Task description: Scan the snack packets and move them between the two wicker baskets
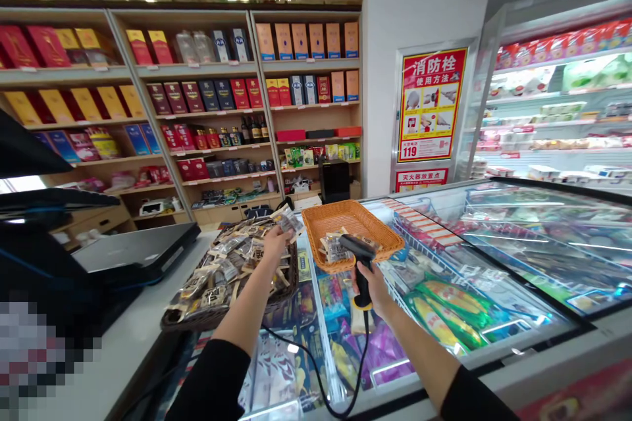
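Item 1: L hand (278,241), fingers pinched tog. on one sachet (287,218), held up by rear R end of dark bskt.
Item 2: R hand (376,288), fingers wrapped round grip of scanner (362,256); its head overlaps near rim of orange bskt (343,216) in view.
Edges/room: dark bskt (197,323) sits along R edge of worktop (123,335); narrow gap btwn. bskts; wider span of freezer glass (437,260) runs off R, crossed by dark frame strip (536,291). Cable (320,389) loops low btwn. forearms, nr. front edge.
Materials/shapes: sachet clear & beige, crinkly film, flat; similar pkts (227,270) heaped in dark bskt, smaller pile (333,247) in orange bskt. Both bskts woven, approx. rect.; orange one w/ flared rim. Scanner matte blk plastic, angled head, yellow trim at grip base. Freezer glass smooth, reflective; bagged goods (447,312) below. Worktop pale, flat.
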Demonstrator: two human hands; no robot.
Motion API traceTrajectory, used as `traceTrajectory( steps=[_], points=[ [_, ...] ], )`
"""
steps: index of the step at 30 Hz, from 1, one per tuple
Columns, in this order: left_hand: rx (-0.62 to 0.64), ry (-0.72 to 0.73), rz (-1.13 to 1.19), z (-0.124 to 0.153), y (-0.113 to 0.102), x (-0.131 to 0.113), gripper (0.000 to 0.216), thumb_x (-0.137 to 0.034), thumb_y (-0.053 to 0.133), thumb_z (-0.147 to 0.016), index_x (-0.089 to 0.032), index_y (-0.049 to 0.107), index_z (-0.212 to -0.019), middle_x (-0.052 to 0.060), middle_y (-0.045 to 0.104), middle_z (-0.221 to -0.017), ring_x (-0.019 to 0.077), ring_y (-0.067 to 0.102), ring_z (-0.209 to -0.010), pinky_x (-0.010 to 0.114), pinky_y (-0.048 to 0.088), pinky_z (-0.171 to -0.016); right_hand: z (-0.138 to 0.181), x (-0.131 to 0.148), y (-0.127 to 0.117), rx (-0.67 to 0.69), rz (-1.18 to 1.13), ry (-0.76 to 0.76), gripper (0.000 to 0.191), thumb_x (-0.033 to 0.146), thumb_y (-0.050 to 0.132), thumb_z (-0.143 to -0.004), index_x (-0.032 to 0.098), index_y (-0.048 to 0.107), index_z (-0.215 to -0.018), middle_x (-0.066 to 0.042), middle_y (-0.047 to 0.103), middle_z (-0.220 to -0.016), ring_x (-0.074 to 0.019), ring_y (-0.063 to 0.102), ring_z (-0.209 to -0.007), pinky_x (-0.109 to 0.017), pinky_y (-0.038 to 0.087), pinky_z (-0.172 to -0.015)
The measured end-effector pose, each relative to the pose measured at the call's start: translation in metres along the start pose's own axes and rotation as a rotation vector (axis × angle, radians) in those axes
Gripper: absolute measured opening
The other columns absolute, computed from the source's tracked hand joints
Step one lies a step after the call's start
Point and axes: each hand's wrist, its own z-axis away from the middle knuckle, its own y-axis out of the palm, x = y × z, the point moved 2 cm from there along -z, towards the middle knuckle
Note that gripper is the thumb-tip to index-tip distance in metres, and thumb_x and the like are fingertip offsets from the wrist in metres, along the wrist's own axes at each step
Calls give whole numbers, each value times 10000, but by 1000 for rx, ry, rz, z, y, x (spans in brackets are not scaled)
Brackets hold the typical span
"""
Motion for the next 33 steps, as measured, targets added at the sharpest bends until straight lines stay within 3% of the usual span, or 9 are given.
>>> traceTrajectory(
  steps=[5,12,28,33],
  points=[
    [206,-35,165,30,-2,-6,368,-363,665,-609,-147,621,-903,60,685,-885,174,638,-816,274,504,-701,7,1,16,72,300,-109,254,427,636,-734,205,511,-727,59,514,-434,-100,431,-309,-214,330,-328],
    [228,-64,119,48,-3,17,272,-339,657,-642,-147,613,-829,33,694,-820,178,642,-782,277,502,-697,14,-7,33,181,586,-166,183,370,646,-738,213,555,-709,50,524,-408,-131,479,-329,-237,370,-380],
    [252,-64,191,47,-1,22,262,-303,682,-623,-154,631,-832,27,705,-854,186,644,-816,296,496,-744,16,-16,33,204,596,-145,221,398,594,-782,204,530,-697,57,480,-376,-112,431,-301,-231,360,-359],
    [265,-41,195,45,-3,19,288,-311,691,-618,-153,634,-852,36,706,-828,199,646,-842,306,496,-761,14,-10,28,194,359,-82,280,442,608,-764,193,514,-676,46,503,-433,-88,416,-317,-210,326,-347]
  ],
)
